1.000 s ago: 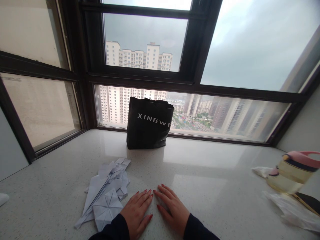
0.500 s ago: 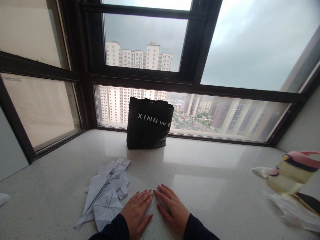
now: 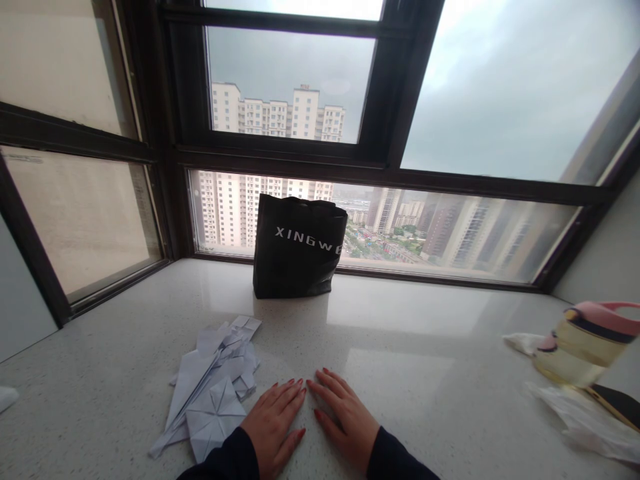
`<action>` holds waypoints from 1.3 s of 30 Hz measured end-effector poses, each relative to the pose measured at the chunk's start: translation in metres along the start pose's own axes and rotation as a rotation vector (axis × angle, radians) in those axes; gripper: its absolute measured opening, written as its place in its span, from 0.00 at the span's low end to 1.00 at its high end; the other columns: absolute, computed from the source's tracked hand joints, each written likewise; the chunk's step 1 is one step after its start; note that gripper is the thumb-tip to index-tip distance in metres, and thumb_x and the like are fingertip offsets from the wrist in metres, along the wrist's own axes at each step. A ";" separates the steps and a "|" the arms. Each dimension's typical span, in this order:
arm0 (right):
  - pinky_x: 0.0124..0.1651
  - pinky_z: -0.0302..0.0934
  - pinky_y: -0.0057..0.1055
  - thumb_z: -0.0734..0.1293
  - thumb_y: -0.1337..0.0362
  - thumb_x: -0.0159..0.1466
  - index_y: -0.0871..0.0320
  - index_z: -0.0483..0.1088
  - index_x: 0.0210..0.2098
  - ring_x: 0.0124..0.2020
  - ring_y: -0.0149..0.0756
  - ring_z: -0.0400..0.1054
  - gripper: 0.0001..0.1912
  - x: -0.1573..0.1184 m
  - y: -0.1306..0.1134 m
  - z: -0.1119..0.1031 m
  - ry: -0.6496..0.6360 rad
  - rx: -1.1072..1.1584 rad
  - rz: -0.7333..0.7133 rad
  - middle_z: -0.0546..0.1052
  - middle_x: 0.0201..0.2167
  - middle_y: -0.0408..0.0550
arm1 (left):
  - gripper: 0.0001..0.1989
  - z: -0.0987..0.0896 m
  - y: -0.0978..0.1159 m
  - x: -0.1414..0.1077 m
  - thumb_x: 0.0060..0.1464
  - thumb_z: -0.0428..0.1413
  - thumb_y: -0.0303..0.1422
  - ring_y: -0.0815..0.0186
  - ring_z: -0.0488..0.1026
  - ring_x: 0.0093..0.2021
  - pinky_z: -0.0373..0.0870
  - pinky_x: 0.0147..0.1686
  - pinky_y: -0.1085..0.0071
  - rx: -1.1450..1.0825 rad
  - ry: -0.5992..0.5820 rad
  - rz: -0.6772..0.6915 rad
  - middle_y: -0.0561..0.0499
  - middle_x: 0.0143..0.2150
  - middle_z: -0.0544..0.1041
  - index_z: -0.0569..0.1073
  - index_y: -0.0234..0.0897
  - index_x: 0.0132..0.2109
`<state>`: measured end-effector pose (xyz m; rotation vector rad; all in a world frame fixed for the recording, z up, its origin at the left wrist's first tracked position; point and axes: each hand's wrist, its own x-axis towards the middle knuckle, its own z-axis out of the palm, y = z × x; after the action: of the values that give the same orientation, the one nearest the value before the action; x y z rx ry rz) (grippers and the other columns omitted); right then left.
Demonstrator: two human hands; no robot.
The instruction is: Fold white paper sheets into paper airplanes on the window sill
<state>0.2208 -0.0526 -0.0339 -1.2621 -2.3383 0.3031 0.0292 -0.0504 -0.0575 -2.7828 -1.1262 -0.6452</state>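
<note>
My left hand (image 3: 275, 423) lies palm down on the speckled white sill (image 3: 425, 413), fingers stretched out and holding nothing. Beside it, my right hand (image 3: 345, 420) also rests flat, its fingers extended and slightly apart. The fingertips of the two hands nearly meet. Just left of my left hand is a heap of folded white paper (image 3: 217, 387), with a creased square piece on the near side. Part of this square is covered by my left sleeve. Beyond the hands a black bag (image 3: 300, 250) with white lettering stands upright by the window.
At the right stands a drink bottle (image 3: 583, 347) with a pink lid. Near it are a dark phone-like object (image 3: 617, 403), a crumpled clear plastic wrapper (image 3: 590, 420) and a white crumpled piece (image 3: 525, 343). Dark window frames (image 3: 300, 160) border the sill at the back.
</note>
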 end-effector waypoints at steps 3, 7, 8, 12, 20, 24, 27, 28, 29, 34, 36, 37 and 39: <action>0.53 0.50 0.41 0.58 0.65 0.56 0.57 0.61 0.49 0.54 0.42 0.50 0.20 0.001 0.001 0.001 -0.017 -0.021 -0.005 0.62 0.51 0.51 | 0.22 0.000 0.000 0.000 0.53 0.42 0.37 0.63 0.54 0.55 0.54 0.52 0.63 -0.004 -0.019 -0.011 0.49 0.56 0.59 0.53 0.38 0.55; 0.54 0.50 0.41 0.58 0.65 0.57 0.58 0.60 0.49 0.54 0.42 0.50 0.20 0.002 0.002 0.001 -0.037 -0.052 -0.003 0.62 0.52 0.52 | 0.22 0.000 0.001 0.001 0.54 0.42 0.38 0.63 0.54 0.55 0.54 0.52 0.63 -0.021 -0.019 -0.023 0.50 0.56 0.59 0.53 0.38 0.56; 0.54 0.50 0.41 0.58 0.65 0.57 0.58 0.60 0.49 0.54 0.42 0.50 0.20 0.002 0.002 0.001 -0.041 -0.057 -0.005 0.62 0.52 0.52 | 0.22 0.000 0.001 0.001 0.54 0.42 0.38 0.63 0.54 0.55 0.53 0.52 0.63 -0.026 -0.019 -0.026 0.50 0.56 0.59 0.54 0.38 0.55; 0.54 0.49 0.40 0.58 0.65 0.57 0.58 0.60 0.50 0.54 0.42 0.50 0.20 0.001 0.001 0.000 -0.047 -0.063 -0.009 0.62 0.52 0.52 | 0.21 -0.001 0.001 0.000 0.54 0.41 0.38 0.63 0.54 0.55 0.53 0.53 0.63 -0.040 -0.015 -0.040 0.50 0.56 0.60 0.55 0.39 0.55; 0.54 0.49 0.41 0.58 0.65 0.57 0.59 0.60 0.50 0.54 0.43 0.50 0.20 0.002 0.001 0.000 -0.060 -0.072 -0.003 0.62 0.52 0.53 | 0.21 -0.002 0.002 0.001 0.54 0.41 0.39 0.63 0.55 0.54 0.53 0.53 0.64 -0.038 -0.018 -0.042 0.50 0.55 0.60 0.56 0.39 0.54; 0.53 0.49 0.42 0.57 0.65 0.57 0.59 0.60 0.50 0.55 0.43 0.49 0.21 0.003 0.002 0.000 -0.078 -0.077 -0.005 0.61 0.52 0.53 | 0.21 -0.003 0.002 0.002 0.54 0.40 0.39 0.63 0.55 0.54 0.54 0.52 0.64 -0.030 -0.022 -0.038 0.50 0.55 0.60 0.56 0.38 0.54; 0.53 0.49 0.42 0.58 0.65 0.57 0.59 0.60 0.50 0.55 0.43 0.49 0.21 0.003 0.003 0.001 -0.075 -0.074 -0.011 0.61 0.52 0.53 | 0.22 -0.002 0.001 0.001 0.54 0.40 0.39 0.63 0.55 0.54 0.54 0.52 0.64 -0.028 -0.012 -0.034 0.49 0.55 0.60 0.54 0.38 0.55; 0.53 0.49 0.42 0.58 0.65 0.57 0.59 0.60 0.50 0.54 0.43 0.49 0.21 0.003 0.003 0.001 -0.072 -0.073 -0.013 0.61 0.52 0.53 | 0.22 -0.001 0.001 0.001 0.54 0.40 0.39 0.63 0.55 0.54 0.54 0.52 0.64 -0.026 -0.008 -0.032 0.49 0.55 0.60 0.54 0.38 0.55; 0.53 0.49 0.43 0.58 0.65 0.56 0.59 0.60 0.50 0.54 0.43 0.49 0.21 0.002 0.003 0.001 -0.068 -0.071 -0.014 0.61 0.52 0.53 | 0.23 0.000 0.001 0.001 0.54 0.40 0.39 0.63 0.55 0.54 0.54 0.52 0.64 -0.024 -0.004 -0.029 0.49 0.55 0.60 0.53 0.38 0.56; 0.53 0.50 0.42 0.58 0.66 0.56 0.58 0.60 0.49 0.54 0.43 0.50 0.20 0.002 0.003 0.002 -0.045 -0.059 -0.018 0.62 0.51 0.52 | 0.22 0.002 0.003 0.002 0.53 0.42 0.38 0.63 0.57 0.53 0.56 0.50 0.64 0.002 0.021 -0.010 0.50 0.54 0.62 0.54 0.39 0.55; 0.53 0.50 0.42 0.58 0.66 0.56 0.59 0.61 0.49 0.54 0.43 0.50 0.20 0.002 0.002 0.002 -0.043 -0.062 -0.020 0.62 0.51 0.53 | 0.21 -0.006 0.003 0.005 0.53 0.43 0.35 0.64 0.57 0.53 0.57 0.50 0.64 0.016 0.042 0.036 0.52 0.54 0.62 0.54 0.42 0.55; 0.53 0.50 0.42 0.58 0.66 0.56 0.59 0.61 0.49 0.54 0.43 0.50 0.20 0.002 0.002 0.001 -0.043 -0.064 -0.022 0.62 0.51 0.53 | 0.21 -0.012 0.001 0.007 0.53 0.43 0.33 0.64 0.57 0.53 0.57 0.50 0.65 0.028 0.066 0.061 0.53 0.54 0.62 0.54 0.43 0.55; 0.53 0.50 0.42 0.58 0.65 0.56 0.59 0.61 0.49 0.54 0.43 0.50 0.20 0.002 0.002 0.001 -0.037 -0.065 -0.021 0.62 0.51 0.53 | 0.21 -0.028 -0.007 0.012 0.52 0.41 0.27 0.66 0.56 0.54 0.54 0.51 0.65 0.076 0.159 0.077 0.54 0.54 0.62 0.56 0.43 0.54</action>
<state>0.2210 -0.0500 -0.0356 -1.2709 -2.4090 0.2473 0.0225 -0.0432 -0.0278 -2.6424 -0.9875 -0.7819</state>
